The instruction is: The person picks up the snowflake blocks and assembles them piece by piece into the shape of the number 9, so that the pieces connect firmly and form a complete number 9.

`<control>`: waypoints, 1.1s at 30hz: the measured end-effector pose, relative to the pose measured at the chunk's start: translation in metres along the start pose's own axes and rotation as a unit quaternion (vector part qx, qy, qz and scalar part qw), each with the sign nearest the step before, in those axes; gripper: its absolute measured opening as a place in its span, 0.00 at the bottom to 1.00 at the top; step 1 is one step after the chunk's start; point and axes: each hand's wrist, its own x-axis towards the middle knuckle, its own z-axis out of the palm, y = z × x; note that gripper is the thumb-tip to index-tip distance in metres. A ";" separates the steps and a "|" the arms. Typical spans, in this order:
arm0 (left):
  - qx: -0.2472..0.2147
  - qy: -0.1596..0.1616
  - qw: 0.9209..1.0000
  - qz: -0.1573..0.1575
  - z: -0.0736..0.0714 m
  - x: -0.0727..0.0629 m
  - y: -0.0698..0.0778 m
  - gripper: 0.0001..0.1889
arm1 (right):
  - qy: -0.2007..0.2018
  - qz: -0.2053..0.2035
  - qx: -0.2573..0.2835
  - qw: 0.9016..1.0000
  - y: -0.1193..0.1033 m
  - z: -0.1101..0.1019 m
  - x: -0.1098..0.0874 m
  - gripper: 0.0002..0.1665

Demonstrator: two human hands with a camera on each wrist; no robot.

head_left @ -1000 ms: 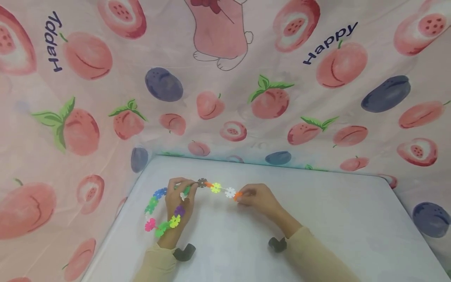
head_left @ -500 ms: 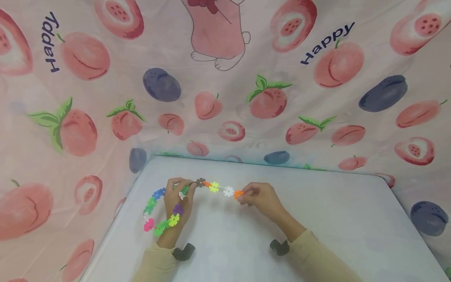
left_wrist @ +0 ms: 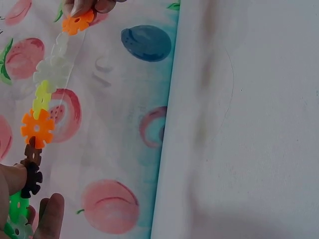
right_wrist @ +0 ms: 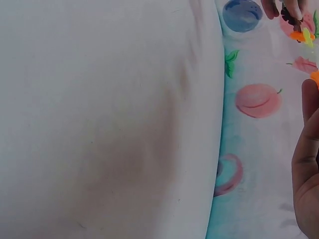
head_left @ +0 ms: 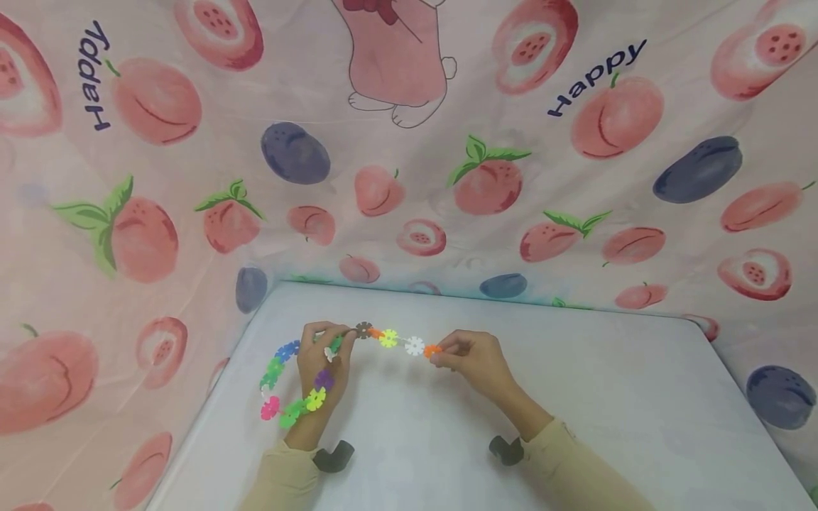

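Note:
A chain of interlocking plastic snowflake discs (head_left: 388,338) in many colours stretches between the two hands above the table. My left hand (head_left: 324,362) pinches it at a dark brown disc (left_wrist: 33,179) between thumb and fingers. From there the rest of the chain loops around the left wrist, through blue, green, pink, yellow and purple discs (head_left: 324,380). At the chain's right end, my right hand (head_left: 473,358) pinches an orange disc (head_left: 432,351). White, yellow and another orange disc (left_wrist: 37,128) lie between the hands. In the right wrist view the right fingers (right_wrist: 309,104) are partly cut off.
A white-covered table (head_left: 607,411) spreads beneath both hands. Behind and to the left stands a pink fruit-print cloth (head_left: 409,156). A dark curved piece juts from beside each sleeve, one by the left wrist (head_left: 334,456) and one by the right (head_left: 507,451).
The orange end disc has turned to face the head camera more, and the right hand has shifted slightly. The left hand keeps its pinch, almost still.

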 end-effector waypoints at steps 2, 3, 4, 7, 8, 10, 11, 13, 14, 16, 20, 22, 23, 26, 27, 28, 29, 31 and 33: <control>0.000 -0.001 1.000 -0.005 0.000 0.000 0.001 0.05 | 0.010 -0.008 -0.009 1.000 -0.001 0.001 -0.001 0.08; 0.000 -0.001 1.000 -0.006 0.000 0.000 0.001 0.05 | 0.013 -0.013 -0.010 1.000 -0.001 0.001 -0.001 0.08; -0.001 0.000 1.000 -0.005 0.000 0.000 0.001 0.05 | 0.017 -0.019 -0.012 1.000 -0.001 0.002 -0.002 0.08; -0.003 0.002 1.000 0.007 0.001 0.000 0.002 0.04 | 0.032 -0.043 -0.026 0.998 -0.001 0.002 -0.004 0.08; -0.004 0.004 1.000 0.012 0.002 0.000 0.002 0.03 | 0.037 -0.056 -0.034 0.997 -0.001 0.003 -0.005 0.08; -0.004 0.004 1.000 0.019 0.002 -0.001 0.002 0.04 | 0.050 -0.085 -0.058 0.993 0.000 0.003 -0.005 0.08; -0.003 0.004 1.000 0.020 0.002 -0.001 0.002 0.04 | 0.057 -0.102 -0.071 0.991 0.000 0.004 -0.005 0.08; -0.004 0.002 1.000 0.018 0.003 -0.001 0.003 0.04 | 0.069 -0.133 -0.103 0.983 0.001 0.004 -0.005 0.07; -0.004 0.001 1.000 0.016 0.003 -0.002 0.004 0.05 | 0.076 -0.148 -0.118 0.979 0.001 0.004 -0.005 0.07; -0.005 0.000 1.000 0.012 0.002 -0.002 0.005 0.05 | 0.085 -0.176 -0.141 0.971 0.001 0.004 -0.005 0.07; -0.014 0.002 1.000 0.011 0.003 -0.002 0.008 0.04 | 0.099 -0.228 -0.149 0.957 0.002 0.004 -0.006 0.07; -0.017 0.006 1.000 0.013 0.003 -0.002 0.010 0.04 | 0.107 -0.248 -0.143 0.952 0.002 0.004 -0.007 0.07; -0.018 0.007 1.000 0.016 0.004 -0.002 0.010 0.03 | 0.112 -0.256 -0.140 0.950 0.003 0.003 -0.007 0.08; -0.026 0.010 0.999 0.021 0.005 -0.003 0.013 0.02 | 0.127 -0.271 -0.138 0.944 0.002 0.003 -0.009 0.08; -0.028 0.010 0.999 0.024 0.005 -0.003 0.014 0.02 | 0.132 -0.274 -0.139 0.942 0.002 0.003 -0.009 0.08; -0.032 0.011 0.999 0.026 0.006 -0.003 0.014 0.02 | 0.135 -0.278 -0.140 0.941 0.002 0.004 -0.009 0.08; -0.035 0.010 0.999 0.028 0.006 -0.004 0.015 0.03 | 0.139 -0.281 -0.142 0.939 0.003 0.004 -0.009 0.08; -0.043 0.007 0.999 0.032 0.007 -0.004 0.015 0.04 | 0.146 -0.283 -0.144 0.937 0.004 0.004 -0.009 0.08; -0.050 0.001 0.998 0.038 0.007 -0.005 0.015 0.04 | 0.156 -0.283 -0.147 0.935 0.005 0.004 -0.008 0.08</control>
